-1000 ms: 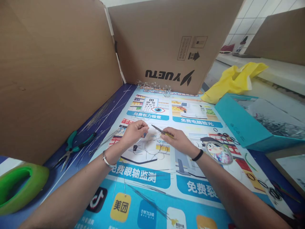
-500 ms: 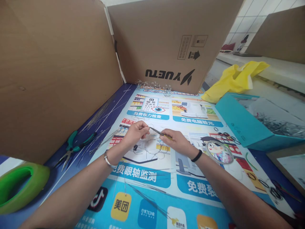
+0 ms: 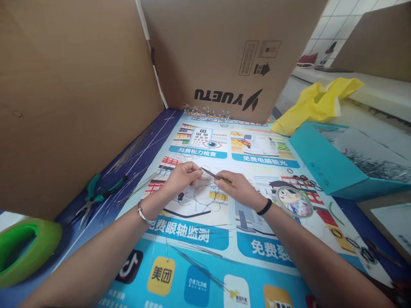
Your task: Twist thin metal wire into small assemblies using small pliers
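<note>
My left hand [image 3: 187, 174] is closed in a pinch on thin wire at the middle of the printed sheet. Curved strands of this wire [image 3: 205, 201] hang or lie in loose loops just below both hands. In my right hand [image 3: 236, 184] is a slim dark pointed tool [image 3: 210, 173] with a yellow grip, its tip reaching my left fingertips. Whether it is tweezers I cannot tell. The fingers hide where tool and wire meet. Straight wires [image 3: 197, 263] lie on the sheet nearer to me.
Teal-handled pliers [image 3: 93, 196] and green tape [image 3: 32, 248] lie left, beside a standing cardboard wall [image 3: 70, 98]. Twisted wire pieces [image 3: 205, 111] line the back. At right are black rings [image 3: 302, 179], a round clear dish [image 3: 295, 202], a teal box [image 3: 321, 162] of wire bits and a yellow bag [image 3: 316, 105].
The view has shifted slightly. Both hands keep almost the same pose, the tool tip still at my left fingertips.
</note>
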Action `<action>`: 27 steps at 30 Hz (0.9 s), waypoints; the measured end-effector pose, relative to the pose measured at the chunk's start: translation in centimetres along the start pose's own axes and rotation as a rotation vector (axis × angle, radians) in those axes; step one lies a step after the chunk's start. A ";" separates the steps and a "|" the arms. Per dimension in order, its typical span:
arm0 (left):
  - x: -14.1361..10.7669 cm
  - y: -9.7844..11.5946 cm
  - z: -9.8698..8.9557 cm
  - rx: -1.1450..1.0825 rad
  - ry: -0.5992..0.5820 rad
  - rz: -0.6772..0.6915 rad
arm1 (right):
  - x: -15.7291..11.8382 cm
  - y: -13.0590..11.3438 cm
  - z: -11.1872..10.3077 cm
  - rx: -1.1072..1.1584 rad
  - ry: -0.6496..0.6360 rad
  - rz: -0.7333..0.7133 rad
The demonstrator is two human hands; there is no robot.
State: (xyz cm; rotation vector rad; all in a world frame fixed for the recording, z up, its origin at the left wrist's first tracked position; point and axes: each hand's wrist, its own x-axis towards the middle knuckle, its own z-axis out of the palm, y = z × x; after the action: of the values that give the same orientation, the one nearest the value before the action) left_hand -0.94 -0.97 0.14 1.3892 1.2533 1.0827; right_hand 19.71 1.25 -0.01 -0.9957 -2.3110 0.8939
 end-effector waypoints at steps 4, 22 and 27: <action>0.0 0.0 -0.1 -0.014 -0.050 -0.002 | -0.1 0.2 0.0 -0.020 0.016 0.002; -0.5 -0.5 0.4 0.885 -0.014 0.209 | -2.1 0.2 0.2 -0.238 0.167 0.093; -0.4 -0.7 1.1 0.933 -0.111 0.400 | -2.9 0.3 0.5 -0.289 0.178 0.142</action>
State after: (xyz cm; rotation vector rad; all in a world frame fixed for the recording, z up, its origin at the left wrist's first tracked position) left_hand -0.06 -1.48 -0.75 2.4429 1.5081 0.6421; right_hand 21.33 -1.00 -1.01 -1.3161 -2.2788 0.5055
